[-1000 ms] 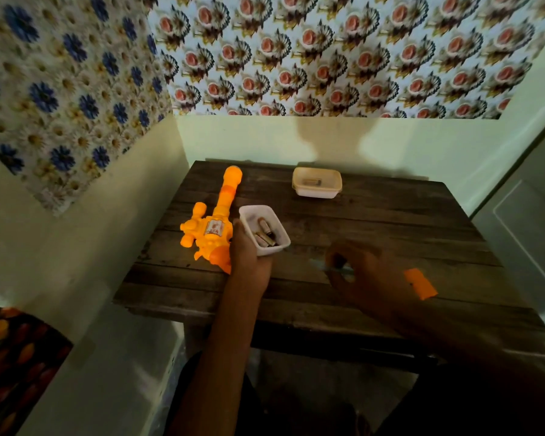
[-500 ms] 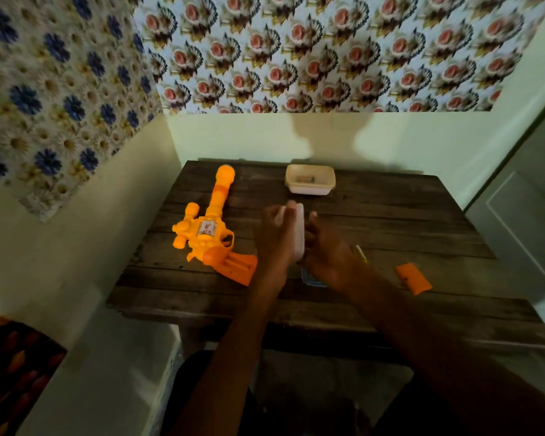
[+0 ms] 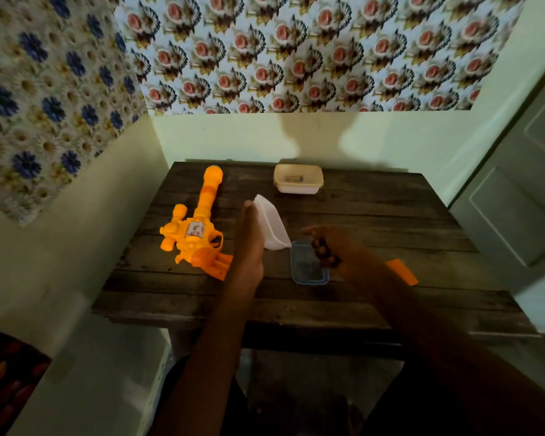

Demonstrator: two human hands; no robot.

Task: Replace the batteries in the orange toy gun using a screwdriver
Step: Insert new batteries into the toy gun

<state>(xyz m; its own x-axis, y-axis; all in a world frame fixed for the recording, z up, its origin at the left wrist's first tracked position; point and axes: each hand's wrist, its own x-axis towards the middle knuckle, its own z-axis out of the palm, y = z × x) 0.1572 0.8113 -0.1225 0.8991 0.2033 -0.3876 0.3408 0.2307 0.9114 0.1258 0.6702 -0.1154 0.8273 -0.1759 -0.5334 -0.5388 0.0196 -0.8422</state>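
A: Step?
B: Battery swap. On the table (image 3: 375,212), the orange toy gun (image 3: 195,234) lies at the left. Left hand (image 3: 249,247) grips a tilted white tub (image 3: 272,225). Right hand (image 3: 331,250) has its fingers curled, probably round hidden batteries.
A: Next?
B: Seat them in the gun, polarity right.

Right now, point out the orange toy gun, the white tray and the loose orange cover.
orange toy gun (image 3: 199,247), head view, on its body below the sticker.
white tray (image 3: 272,223), head view, on its tilted side wall.
orange cover (image 3: 401,272), head view, on the middle of its flat face.
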